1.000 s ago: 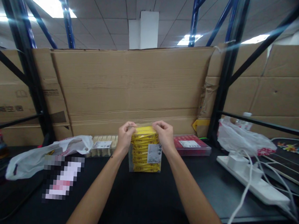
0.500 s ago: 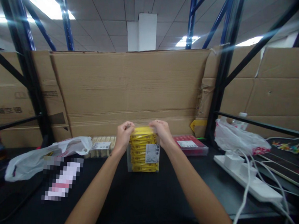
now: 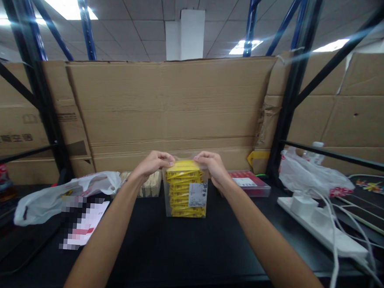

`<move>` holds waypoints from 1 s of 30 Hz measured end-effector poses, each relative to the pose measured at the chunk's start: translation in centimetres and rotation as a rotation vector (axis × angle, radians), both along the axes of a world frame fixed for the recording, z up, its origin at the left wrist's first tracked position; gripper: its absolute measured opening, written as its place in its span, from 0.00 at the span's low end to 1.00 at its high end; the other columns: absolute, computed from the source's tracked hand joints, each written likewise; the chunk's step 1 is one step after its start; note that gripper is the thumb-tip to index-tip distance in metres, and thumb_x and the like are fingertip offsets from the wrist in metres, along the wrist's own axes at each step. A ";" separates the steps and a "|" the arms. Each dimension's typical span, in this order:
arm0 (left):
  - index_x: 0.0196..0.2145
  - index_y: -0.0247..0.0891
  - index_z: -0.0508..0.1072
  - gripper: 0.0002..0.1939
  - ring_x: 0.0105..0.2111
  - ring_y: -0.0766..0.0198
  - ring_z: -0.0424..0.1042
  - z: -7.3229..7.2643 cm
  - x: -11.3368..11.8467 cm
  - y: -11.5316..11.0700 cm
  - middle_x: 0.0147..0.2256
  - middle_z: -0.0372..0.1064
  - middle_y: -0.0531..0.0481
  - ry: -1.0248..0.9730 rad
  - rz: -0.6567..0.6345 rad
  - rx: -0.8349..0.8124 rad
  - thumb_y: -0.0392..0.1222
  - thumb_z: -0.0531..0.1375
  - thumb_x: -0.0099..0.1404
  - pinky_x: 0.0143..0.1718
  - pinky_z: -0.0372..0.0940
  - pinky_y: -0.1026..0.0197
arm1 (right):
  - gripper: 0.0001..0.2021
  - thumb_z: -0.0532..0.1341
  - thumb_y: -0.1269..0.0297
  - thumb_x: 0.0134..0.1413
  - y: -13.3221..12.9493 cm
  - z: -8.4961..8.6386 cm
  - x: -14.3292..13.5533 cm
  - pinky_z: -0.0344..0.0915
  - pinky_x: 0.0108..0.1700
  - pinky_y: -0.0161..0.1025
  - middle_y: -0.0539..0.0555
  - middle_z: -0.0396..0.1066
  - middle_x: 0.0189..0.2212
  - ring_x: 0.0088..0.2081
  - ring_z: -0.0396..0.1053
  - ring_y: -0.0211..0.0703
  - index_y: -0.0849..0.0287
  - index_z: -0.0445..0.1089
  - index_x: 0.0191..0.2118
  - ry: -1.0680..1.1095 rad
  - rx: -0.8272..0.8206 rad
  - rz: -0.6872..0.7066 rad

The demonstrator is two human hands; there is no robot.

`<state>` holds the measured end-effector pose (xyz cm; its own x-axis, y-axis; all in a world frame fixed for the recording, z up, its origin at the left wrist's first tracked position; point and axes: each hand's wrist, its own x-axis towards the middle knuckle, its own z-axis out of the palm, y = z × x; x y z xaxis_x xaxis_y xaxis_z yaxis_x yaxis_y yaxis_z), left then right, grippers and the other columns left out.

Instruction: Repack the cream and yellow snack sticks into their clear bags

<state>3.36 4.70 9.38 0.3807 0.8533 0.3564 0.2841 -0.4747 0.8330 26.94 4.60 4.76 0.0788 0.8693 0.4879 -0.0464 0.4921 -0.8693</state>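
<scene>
A clear plastic pack of stacked yellow packets stands upright near the middle of the black table, with a white printed label on its right side. My left hand pinches its upper left edge between thumb and fingers. At the upper right edge, my right hand is closed on the clear plastic in the same way. Both forearms reach in from the bottom of the view. Behind my left wrist is a pack of cream-coloured pieces, partly hidden. Beyond my right wrist lies a flat red box with a white label.
A white plastic bag and a blurred-out paper lie on the left. At the right are a white power strip with cables and another plastic bag. Cardboard sheets and black rack posts stand behind.
My left hand has turned more sideways, and its forearm has swung left, across the pack of cream-coloured pieces. The yellow pack shows more of its left side. The view has shifted slightly.
</scene>
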 end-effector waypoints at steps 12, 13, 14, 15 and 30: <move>0.42 0.42 0.86 0.11 0.47 0.50 0.78 1.6 -1.3 -2.3 0.47 0.82 0.42 0.369 0.010 0.431 0.45 0.65 0.67 0.51 0.68 0.47 | 0.11 0.66 0.55 0.59 -2.1 1.1 3.8 0.66 0.42 0.43 0.55 0.83 0.37 0.38 0.76 0.49 0.56 0.83 0.36 -0.451 0.252 0.054; 0.45 0.43 0.85 0.12 0.48 0.50 0.78 1.5 -1.4 -2.6 0.49 0.81 0.42 0.399 0.001 0.483 0.45 0.63 0.69 0.51 0.68 0.47 | 0.13 0.64 0.55 0.62 -2.5 1.2 4.0 0.67 0.42 0.43 0.55 0.83 0.38 0.39 0.76 0.50 0.55 0.84 0.37 -0.530 0.295 0.029; 0.47 0.44 0.85 0.13 0.50 0.51 0.78 1.3 -1.6 -2.8 0.50 0.81 0.42 0.418 -0.010 0.520 0.45 0.61 0.71 0.52 0.69 0.47 | 0.14 0.61 0.55 0.65 -2.9 1.2 4.2 0.67 0.42 0.43 0.56 0.83 0.39 0.40 0.77 0.50 0.55 0.84 0.38 -0.597 0.336 -0.004; 0.50 0.44 0.84 0.14 0.52 0.51 0.78 1.1 -1.7 -3.1 0.52 0.80 0.43 0.423 -0.022 0.539 0.45 0.60 0.72 0.52 0.70 0.47 | 0.16 0.59 0.55 0.67 -3.2 1.2 4.3 0.68 0.42 0.44 0.56 0.83 0.39 0.40 0.77 0.50 0.55 0.84 0.38 -0.641 0.371 -0.037; 0.42 0.41 0.83 0.09 0.47 0.54 0.78 -2.3 0.3 -4.4 0.47 0.81 0.45 0.076 0.175 0.498 0.46 0.65 0.68 0.47 0.72 0.51 | 0.12 0.65 0.58 0.62 -5.7 0.7 4.0 0.72 0.45 0.46 0.57 0.83 0.44 0.43 0.79 0.51 0.55 0.83 0.45 -0.517 0.296 -0.046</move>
<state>3.64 0.26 7.07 0.2884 0.6412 0.7111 0.4455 -0.7472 0.4931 30.90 -1.06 5.44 -0.1997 0.6916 0.6941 0.3734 0.7087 -0.5986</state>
